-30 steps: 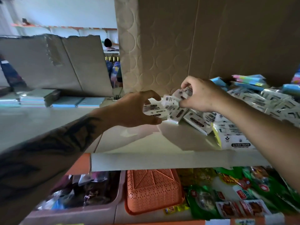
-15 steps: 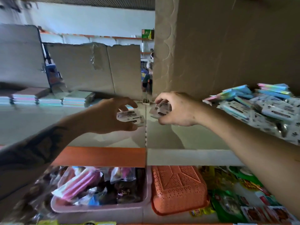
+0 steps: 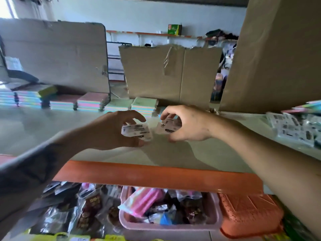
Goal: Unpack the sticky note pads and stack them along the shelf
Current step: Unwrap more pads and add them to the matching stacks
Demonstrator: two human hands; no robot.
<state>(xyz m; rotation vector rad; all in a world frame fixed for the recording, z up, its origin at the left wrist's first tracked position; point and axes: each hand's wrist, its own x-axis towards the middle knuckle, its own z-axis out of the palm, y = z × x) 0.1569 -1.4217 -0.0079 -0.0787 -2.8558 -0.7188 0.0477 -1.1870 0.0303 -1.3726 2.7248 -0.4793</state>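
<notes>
Head view, change: both hands have travelled left along the shelf (image 3: 52, 129), away from the heap of wrapped pads (image 3: 295, 129) at the right edge, and are now level with the row of stacked pads (image 3: 144, 106) along the back. The left hand (image 3: 111, 131) is clamped on a small bundle of wrapped pads (image 3: 137, 132), thumb on top and fingers beneath. The right hand (image 3: 187, 124) is clamped on a second wrapped pad (image 3: 167, 126), fingers curled over its far edge. Both loads are held above the shelf surface, just in front of the right end of the row

Meaning for the task: the carry from heap to row appears nearly complete. The likely next step is to set these pads down at the right end of the row. Many wrapped pads remain in the heap, so the task is judged far from finished

Head view, limits: motion blur softens the label print, so the number of pads in the left grip cannot be told. Whether the wrapping on either pad is opened cannot be told. The heap is cut off by the right frame edge. The left end of the row runs out of frame. The cardboard sheets (image 3: 166, 73) hide the shelf behind them
</notes>
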